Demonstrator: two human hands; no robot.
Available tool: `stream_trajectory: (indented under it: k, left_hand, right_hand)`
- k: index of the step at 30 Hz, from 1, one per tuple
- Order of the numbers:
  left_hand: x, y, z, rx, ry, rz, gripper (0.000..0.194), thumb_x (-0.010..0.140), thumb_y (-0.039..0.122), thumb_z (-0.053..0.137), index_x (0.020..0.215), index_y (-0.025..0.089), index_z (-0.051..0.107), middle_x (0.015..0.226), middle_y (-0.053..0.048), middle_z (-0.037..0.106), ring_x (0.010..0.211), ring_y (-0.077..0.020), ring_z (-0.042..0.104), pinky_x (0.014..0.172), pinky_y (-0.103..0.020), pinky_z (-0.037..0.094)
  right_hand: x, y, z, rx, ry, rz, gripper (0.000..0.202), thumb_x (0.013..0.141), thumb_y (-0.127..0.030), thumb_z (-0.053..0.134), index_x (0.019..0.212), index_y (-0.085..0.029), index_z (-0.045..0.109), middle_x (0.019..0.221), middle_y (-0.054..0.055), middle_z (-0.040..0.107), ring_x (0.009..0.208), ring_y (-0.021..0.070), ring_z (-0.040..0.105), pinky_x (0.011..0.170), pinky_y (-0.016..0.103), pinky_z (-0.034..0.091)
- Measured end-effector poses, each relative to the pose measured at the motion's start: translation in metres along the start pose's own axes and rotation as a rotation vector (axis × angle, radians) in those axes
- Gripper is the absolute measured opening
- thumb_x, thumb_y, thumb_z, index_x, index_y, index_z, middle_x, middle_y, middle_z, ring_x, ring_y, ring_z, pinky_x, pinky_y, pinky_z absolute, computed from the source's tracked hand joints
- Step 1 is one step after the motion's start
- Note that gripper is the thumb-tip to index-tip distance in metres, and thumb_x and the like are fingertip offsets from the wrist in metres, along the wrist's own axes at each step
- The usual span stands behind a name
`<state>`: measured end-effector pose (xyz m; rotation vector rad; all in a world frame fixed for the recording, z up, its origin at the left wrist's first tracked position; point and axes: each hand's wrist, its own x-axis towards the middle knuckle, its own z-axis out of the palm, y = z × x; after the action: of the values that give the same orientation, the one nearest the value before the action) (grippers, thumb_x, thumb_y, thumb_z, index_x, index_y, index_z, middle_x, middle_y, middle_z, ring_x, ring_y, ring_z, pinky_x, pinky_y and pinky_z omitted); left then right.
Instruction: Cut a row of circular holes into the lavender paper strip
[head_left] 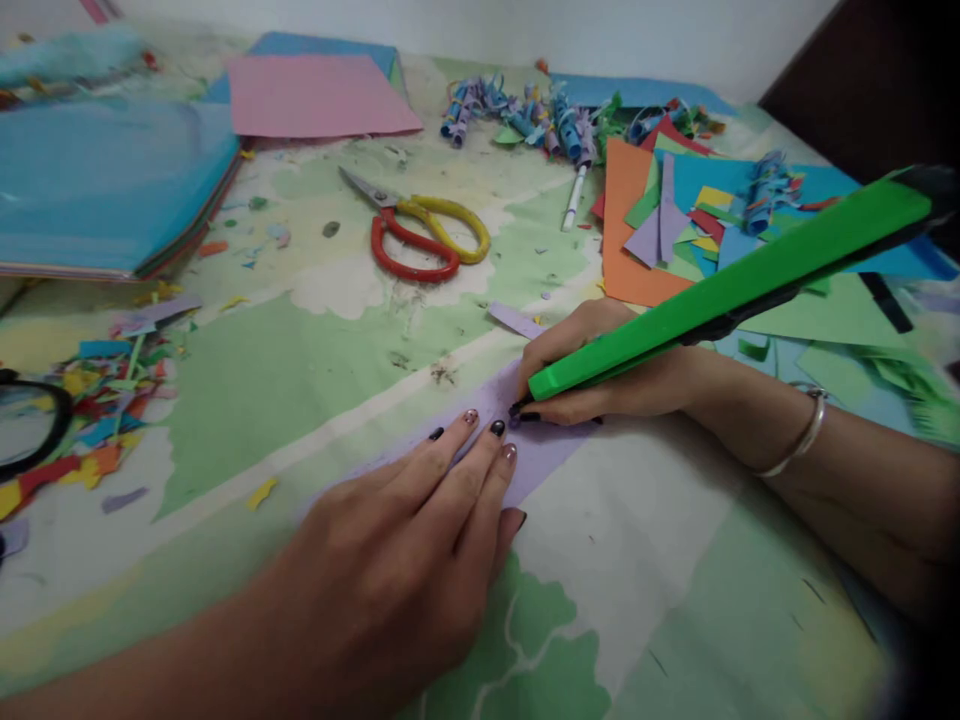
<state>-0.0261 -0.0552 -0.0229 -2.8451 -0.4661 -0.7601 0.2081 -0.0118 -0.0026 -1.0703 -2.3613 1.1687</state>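
Purple paper [551, 460] lies on the table under both hands. My left hand [412, 540] rests flat on it with the fingers stretched out, covering much of its near part. My right hand [600, 370] is closed in a pen-like grip around a long green tool with black parts [720, 295], shaped like a cutter knife. The tool slants up to the right, and its lower end is at the paper just beyond my left fingertips. Fingers and shadow obscure the tip. A narrow purple strip [514, 320] lies beside my right hand.
Scissors [420, 235] with red and yellow handles lie beyond the hands. Paper scraps [112, 390] and a blue paper stack [112, 185] are at left, with a pink sheet [322, 95] behind. Rolled paper pieces [525, 115], a white pen [574, 198] and an orange sheet [626, 230] lie farther right.
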Motion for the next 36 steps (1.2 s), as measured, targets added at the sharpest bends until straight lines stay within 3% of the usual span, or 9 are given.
stream_trajectory:
  k: [14,22,27,36]
  left_hand:
    - [0.002,0.000,-0.001,0.020,-0.015,0.001,0.023,0.089,0.016,0.053,0.104,0.006,0.067,0.107,-0.014,0.069,0.096,-0.0291,0.067,0.072,-0.040,0.062]
    - [0.002,0.009,-0.004,-0.028,0.050,-0.031,0.027,0.088,0.029,0.054,0.099,0.009,0.069,0.103,-0.013,0.070,0.094,-0.0276,0.068,0.070,-0.036,0.062]
    - [0.004,0.003,-0.004,-0.053,0.034,-0.043,0.024,0.088,0.024,0.054,0.098,0.009,0.069,0.102,-0.013,0.071,0.093,-0.0268,0.069,0.070,-0.037,0.062]
    - [0.001,0.003,0.002,-0.009,0.005,-0.025,0.027,0.089,0.023,0.053,0.103,0.006,0.067,0.107,-0.016,0.068,0.095,-0.0298,0.067,0.070,-0.040,0.062]
  right_hand:
    - [-0.001,0.000,0.002,-0.072,0.040,-0.046,0.014,0.082,-0.020,0.060,0.078,-0.008,0.066,0.062,-0.003,0.055,0.058,0.0041,0.044,0.051,0.013,0.037]
    - [-0.006,-0.011,0.002,-0.139,0.002,-0.020,0.018,0.088,-0.027,0.056,0.088,-0.012,0.066,0.075,0.000,0.064,0.065,0.0072,0.052,0.059,0.018,0.041]
    - [-0.001,-0.004,0.007,-0.076,0.101,-0.033,0.011,0.081,-0.020,0.060,0.079,-0.011,0.066,0.068,-0.002,0.060,0.062,0.0055,0.050,0.056,0.014,0.039]
    - [0.000,0.002,0.009,-0.149,0.165,-0.081,0.008,0.076,-0.014,0.061,0.071,-0.010,0.065,0.059,-0.005,0.052,0.057,0.0032,0.041,0.051,0.012,0.034]
